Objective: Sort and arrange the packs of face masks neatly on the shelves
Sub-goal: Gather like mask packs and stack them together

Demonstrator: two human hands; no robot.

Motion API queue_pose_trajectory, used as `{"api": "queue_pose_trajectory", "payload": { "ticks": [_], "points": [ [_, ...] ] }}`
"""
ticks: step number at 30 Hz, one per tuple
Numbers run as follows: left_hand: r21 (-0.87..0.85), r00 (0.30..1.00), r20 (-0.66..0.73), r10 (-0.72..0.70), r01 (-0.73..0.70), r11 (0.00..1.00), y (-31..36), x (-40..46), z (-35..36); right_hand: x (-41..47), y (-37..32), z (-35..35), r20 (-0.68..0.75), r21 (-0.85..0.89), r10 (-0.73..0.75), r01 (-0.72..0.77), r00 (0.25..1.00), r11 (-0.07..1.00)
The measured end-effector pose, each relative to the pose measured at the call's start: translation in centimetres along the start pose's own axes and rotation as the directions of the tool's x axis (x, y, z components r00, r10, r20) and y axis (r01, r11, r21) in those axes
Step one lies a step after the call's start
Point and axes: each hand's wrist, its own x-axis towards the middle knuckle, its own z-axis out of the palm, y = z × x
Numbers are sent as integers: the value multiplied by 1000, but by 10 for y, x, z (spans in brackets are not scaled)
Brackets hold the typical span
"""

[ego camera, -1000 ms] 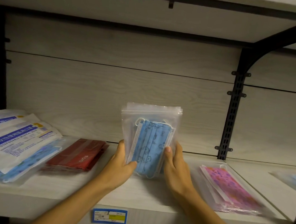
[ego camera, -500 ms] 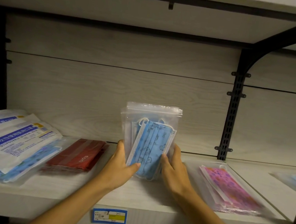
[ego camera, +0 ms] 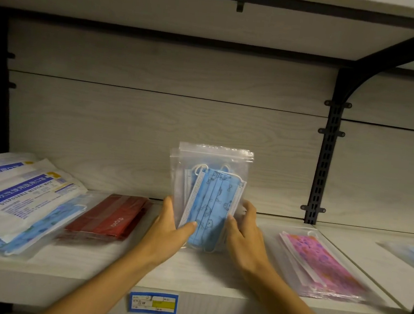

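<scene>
Held pack: a clear zip-top plastic bag of blue printed face masks (ego camera: 208, 198) stands upright on its bottom edge in the middle of the pale wood-grain shelf board (ego camera: 189, 270), near the back panel; a second clear bag seems to sit just behind it, though I cannot tell how many are there.
Left hand: the left hand (ego camera: 167, 232) cups the bag's left edge, thumb pressed across the front of the masks, fingers hidden behind.
Right hand: the right hand (ego camera: 246, 235) cups the right edge the same way, thumb on the front; neither hand is closed tight, both are curled round the bag.
Neighbours: a flat dark red mask pack (ego camera: 110, 218) lies just left of the hands; a clear bag of pink patterned masks (ego camera: 317, 263) lies flat to the right; a slumped stack of white-and-blue printed medical mask packs (ego camera: 18, 193) sits at the far left.
Risk, tipping: the bag is thin, soft and top-light, so I judge it will likely flop forward or sideways once released unless it leans on the back panel.
Risk, sliding: slick plastic on a smooth board could let the bottom edge skid toward the shelf lip.
Risk, knock-on: a withdrawing wrist could drag the red or pink pack askew.
Risk, mixing: blue masks also show under the left stack, so kinds may stay unsorted.
</scene>
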Motion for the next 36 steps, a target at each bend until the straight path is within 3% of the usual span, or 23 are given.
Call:
{"api": "queue_pose_trajectory", "payload": {
  "ticks": [9,16,19,22,26,30,36],
  "points": [
    [31,990,136,-37,33,999,-5,-2,1,0,1,-2,-36,7,-6,7,999,1000],
    [30,990,116,-75,72,997,10,0,-6,3,-9,-11,-127,-121,-13,-3,992,993],
    [16,986,103,-133,132,991,24,9,-12,12,-32,-25,-139,-155,78,-99,987,983],
    [31,967,105,-234,231,972,40,14,-16,22,-49,-40,-132,-313,203,-235,970,920],
    [116,900,199,-388,372,921,49,2,-12,18,-60,-50,-3,-399,369,-339,929,852],
    [306,852,278,-444,359,882,49,-14,-5,8,-51,-55,30,-525,445,-364,895,769],
    [407,843,293,-450,316,857,53,-20,6,0,-44,-56,25,-622,424,-318,905,715]
  ]
}}
